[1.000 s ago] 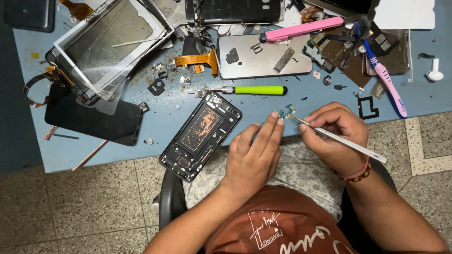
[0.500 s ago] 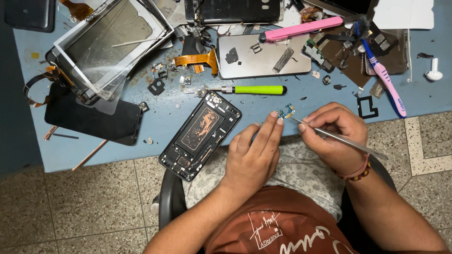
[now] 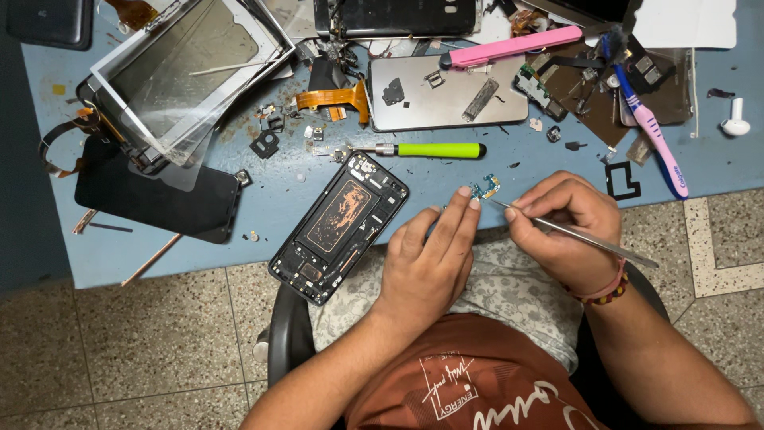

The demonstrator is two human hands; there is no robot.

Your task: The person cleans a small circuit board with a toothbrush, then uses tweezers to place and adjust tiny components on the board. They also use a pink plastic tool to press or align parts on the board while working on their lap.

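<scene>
Nearest, at the table's (image 3: 493, 215) front edge: left hand (image 3: 426, 267) lying palm down, fingers stretched out nearly straight and close together, fingertips (image 3: 465, 195) pressing down on a small blue-green circuit piece (image 3: 484, 189), nothing enclosed in the palm. Right hand (image 3: 565, 227) at 3 o'clock of it, fingers curled shut around thin metal tweezers (image 3: 577, 233), tip touching the circuit piece, handle trailing off toward 4 o'clock past a beaded wristband (image 3: 601, 293). At 9 o'clock of the left hand, an opened phone frame (image 3: 340, 227), lying diagonally and overhanging the table edge; inside its shell a copper-coloured plate and small parts, whether loose or fixed cannot be told. Just beyond at 12 o'clock, a green-handled screwdriver (image 3: 434, 150) lying flat. Farther at 12 o'clock, a silver phone back (image 3: 450, 91) with a few small parts resting on it, and a pink tool (image 3: 513, 48) above. At 2 o'clock, a pink-and-blue toothbrush (image 3: 652, 131) and a white earbud (image 3: 736, 123). At 10 o'clock, a dark screen panel (image 3: 155, 195), and beyond it stacked tablet frames (image 3: 187, 72) holding a glass sheet with a thin stick lying across it. Scattered small parts and an orange flex cable (image 3: 334, 97) between.
</scene>
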